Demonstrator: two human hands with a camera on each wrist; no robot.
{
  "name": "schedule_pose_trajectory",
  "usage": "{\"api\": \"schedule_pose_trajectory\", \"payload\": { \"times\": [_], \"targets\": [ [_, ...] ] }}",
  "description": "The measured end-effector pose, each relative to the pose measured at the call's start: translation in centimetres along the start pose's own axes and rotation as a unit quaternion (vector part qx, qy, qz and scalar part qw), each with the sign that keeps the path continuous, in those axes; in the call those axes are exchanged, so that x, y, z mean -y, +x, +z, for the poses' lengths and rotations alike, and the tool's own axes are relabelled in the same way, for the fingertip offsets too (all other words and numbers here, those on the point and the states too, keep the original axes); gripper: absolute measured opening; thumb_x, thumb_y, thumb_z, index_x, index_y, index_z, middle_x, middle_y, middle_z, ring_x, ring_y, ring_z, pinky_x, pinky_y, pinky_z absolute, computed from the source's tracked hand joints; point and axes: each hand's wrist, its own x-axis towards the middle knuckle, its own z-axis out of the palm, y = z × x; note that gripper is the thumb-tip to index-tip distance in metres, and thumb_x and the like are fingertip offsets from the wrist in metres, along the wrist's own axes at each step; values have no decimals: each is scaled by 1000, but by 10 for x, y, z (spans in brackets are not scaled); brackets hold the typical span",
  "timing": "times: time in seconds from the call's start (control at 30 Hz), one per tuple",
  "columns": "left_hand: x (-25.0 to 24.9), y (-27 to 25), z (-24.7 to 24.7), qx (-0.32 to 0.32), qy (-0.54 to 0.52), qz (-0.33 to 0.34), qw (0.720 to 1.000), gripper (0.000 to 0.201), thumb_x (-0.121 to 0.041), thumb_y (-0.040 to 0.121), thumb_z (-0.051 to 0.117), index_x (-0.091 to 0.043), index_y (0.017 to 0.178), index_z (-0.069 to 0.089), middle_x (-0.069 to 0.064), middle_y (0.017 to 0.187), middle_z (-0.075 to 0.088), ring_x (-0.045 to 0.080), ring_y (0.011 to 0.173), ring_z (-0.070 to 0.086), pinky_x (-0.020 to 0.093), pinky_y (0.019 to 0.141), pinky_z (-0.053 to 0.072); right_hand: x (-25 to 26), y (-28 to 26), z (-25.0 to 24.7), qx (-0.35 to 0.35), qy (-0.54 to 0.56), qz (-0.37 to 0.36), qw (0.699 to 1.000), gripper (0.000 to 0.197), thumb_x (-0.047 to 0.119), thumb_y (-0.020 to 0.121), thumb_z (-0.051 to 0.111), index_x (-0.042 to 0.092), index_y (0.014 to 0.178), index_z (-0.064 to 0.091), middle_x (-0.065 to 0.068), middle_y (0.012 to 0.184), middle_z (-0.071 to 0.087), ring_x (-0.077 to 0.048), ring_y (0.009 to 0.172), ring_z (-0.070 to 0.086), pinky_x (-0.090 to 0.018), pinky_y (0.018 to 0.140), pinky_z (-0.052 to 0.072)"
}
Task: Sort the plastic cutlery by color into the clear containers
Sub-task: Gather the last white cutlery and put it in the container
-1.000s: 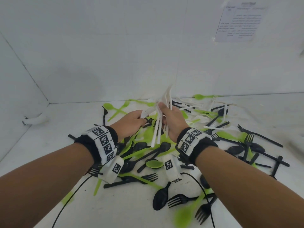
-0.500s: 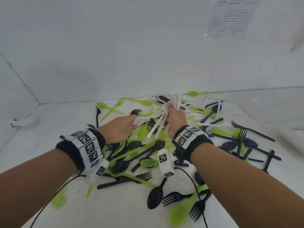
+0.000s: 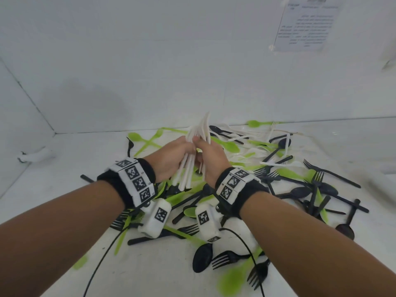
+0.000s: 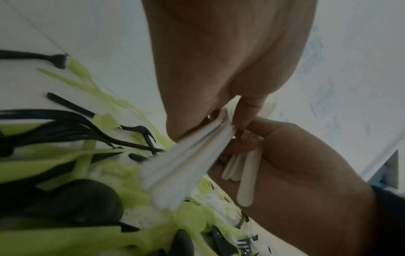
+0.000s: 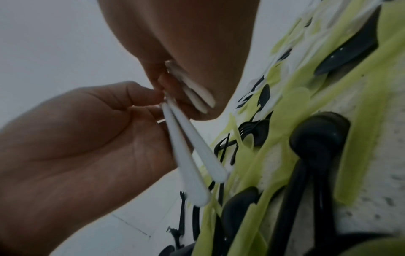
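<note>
Green, black and white plastic cutlery lies in a mixed pile [image 3: 278, 181] on the white table [image 3: 64, 211]. Above the pile my two hands meet. My left hand [image 3: 182, 146] pinches a bunch of white cutlery [image 3: 187, 170] whose handles hang down towards me. My right hand [image 3: 206, 148] grips its own few white pieces [image 3: 203, 129], which fan upward. In the left wrist view the left fingers [image 4: 245, 110] clamp the white handles [image 4: 186, 164]. In the right wrist view the right hand [image 5: 197, 43] holds white pieces [image 5: 195, 90]. No clear container is in view.
A white wall stands close behind the pile, with a printed sheet [image 3: 308, 26] taped at upper right. A small white object [image 3: 34, 156] lies by the left wall. Black cables [image 3: 100, 260] trail from my wrist cameras over the near table. Loose black forks [image 3: 257, 273] lie near me.
Half a second ago the hands were lower and apart, with the white pieces splayed. Now both hands are raised and pressed together, and the white bunch stands more upright.
</note>
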Motion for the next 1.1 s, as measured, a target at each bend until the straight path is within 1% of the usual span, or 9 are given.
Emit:
{"api": "schedule_pose_trajectory", "payload": {
  "times": [0.1, 0.27, 0.37, 0.5, 0.63, 0.73, 0.83, 0.93, 1.1],
  "targets": [
    [2, -1, 7, -17, 10, 14, 1000, 31, 2, 98, 43, -11, 118, 63, 11, 99, 65, 21, 87, 62, 30, 74, 56, -2, 0, 0, 2, -23, -4, 1000, 24, 22, 105, 55, 4, 115, 67, -16, 91, 66, -28, 78, 65, -51, 78, 58],
    [5, -6, 10, -7, 6, 32, 999, 30, 3, 99, 41, 0, 120, 63, 18, 99, 62, 27, 87, 59, 38, 77, 51, -2, -4, -3, 22, -21, 28, 999, 21, 27, 107, 52, 10, 111, 64, -4, 71, 56, -9, 47, 53, -19, 45, 41],
    [9, -1, 6, -84, 11, -10, 996, 25, -1, 98, 44, -11, 118, 54, 11, 102, 56, 20, 83, 61, 33, 73, 51, 0, -5, -10, 15, -20, 50, 998, 10, 26, 106, 51, 24, 112, 59, 1, 78, 51, -8, 46, 43, -23, 50, 35],
    [16, 3, -7, -130, -76, -58, 987, 30, -8, 97, 43, -9, 127, 49, 10, 91, 48, 17, 57, 49, 28, 53, 35, -9, -2, -18, -46, -58, 25, 997, 37, 13, 97, 48, 30, 126, 35, -8, 94, 43, -15, 53, 36, -34, 55, 39],
    [15, 0, -7, -88, -184, -79, 976, 20, -18, 104, 40, -12, 118, 53, 6, 82, 50, 16, 59, 45, 28, 58, 35, -14, -3, -17, -31, -116, -35, 992, 35, 6, 93, 40, 32, 115, 46, -9, 92, 46, -18, 58, 36, -31, 51, 33],
    [13, 0, -5, -86, -193, -45, 976, 16, -17, 108, 49, -9, 118, 58, 7, 86, 58, 17, 68, 53, 28, 66, 43, -15, -4, -14, -1, -109, -38, 993, 41, 11, 98, 42, 47, 111, 58, -6, 90, 58, -20, 70, 44, -27, 49, 31],
    [12, 0, -6, -91, -202, -18, 975, 14, -15, 105, 56, -5, 114, 60, 9, 89, 64, 17, 74, 61, 28, 71, 50, -13, -4, -14, 20, -86, -9, 996, 49, 20, 100, 50, 55, 134, 53, -3, 88, 58, -15, 61, 37, -29, 49, 28],
    [14, 1, -10, -114, -221, -1, 969, 15, -13, 101, 62, -3, 111, 65, 10, 91, 69, 17, 78, 66, 27, 73, 56, -10, -4, -16, 29, -76, -6, 997, 55, 21, 100, 51, 66, 131, 45, -2, 83, 54, -14, 57, 29, -30, 50, 25],
    [14, -3, -9, -90, -237, 8, 967, 19, -10, 99, 64, 1, 114, 67, 15, 102, 73, 20, 86, 72, 27, 77, 60, -9, -9, -8, -12, -94, -68, 993, 18, 27, 104, 52, 39, 103, 65, -4, 82, 54, -13, 54, 35, -25, 45, 29]
  ]
}}
